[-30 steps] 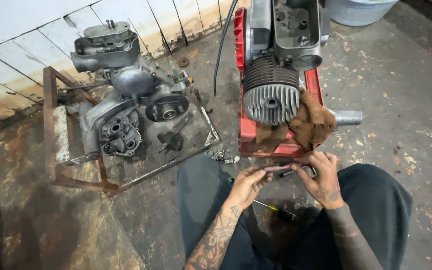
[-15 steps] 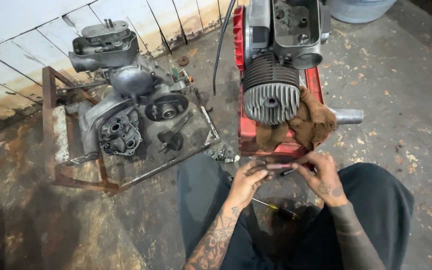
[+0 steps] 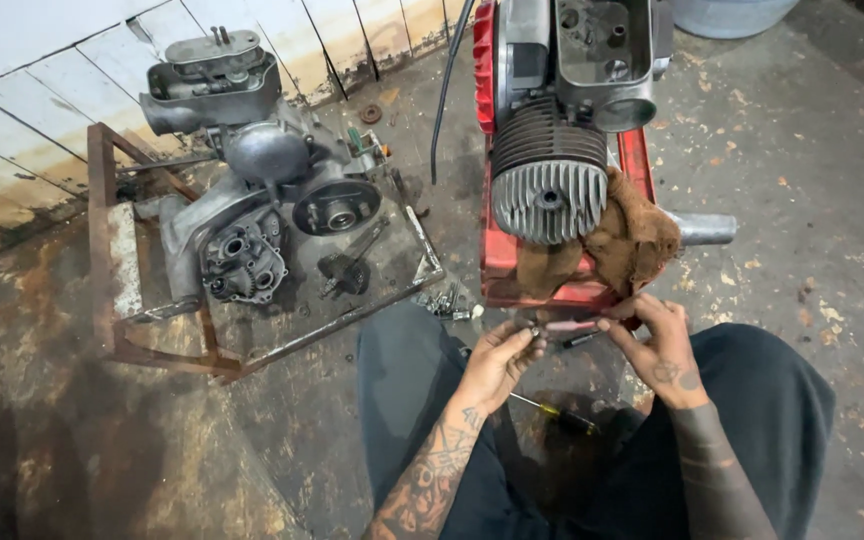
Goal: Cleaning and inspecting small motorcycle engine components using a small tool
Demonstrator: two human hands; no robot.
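A: Biggest first. Upper left of the frame, dismantled engine case (image 3: 252, 210), grey, greasy, resting in a rusty angle-iron frame (image 3: 102, 230) on the concrete floor (image 3: 812, 180).

B: And top centre?

A: Finned engine cylinder (image 3: 550, 185) on a red stand (image 3: 497, 250), fins facing the camera. Brown rag (image 3: 637, 240) draped on its right side, hanging to the stand's lower edge.

B: Containers?

A: The iron frame acts as a tray. It holds the case, plus a loose dark part with a shaft near its lower right corner. Small bolts (image 3: 447, 303) lie just outside that corner. A grey bucket shows at the top right edge; contents not visible.

B: Now the hands.

A: Both sit at lower centre, between the person's knees. A small slender rod-like part (image 3: 570, 325) spans between them, long axis running left to right across the frame, just below the stand's edge.

B: Grip?

A: Left hand (image 3: 497, 362) pinches the left end with its fingertips closed on it. Right hand (image 3: 657, 345) pinches the right end the same way. Each is equally near; the part lies between them.

B: Anything smaller?

A: A screwdriver with a yellow and black handle (image 3: 552, 410) lies on the floor directly below the hands, angled, untouched. What the rod is exactly, cannot tell.
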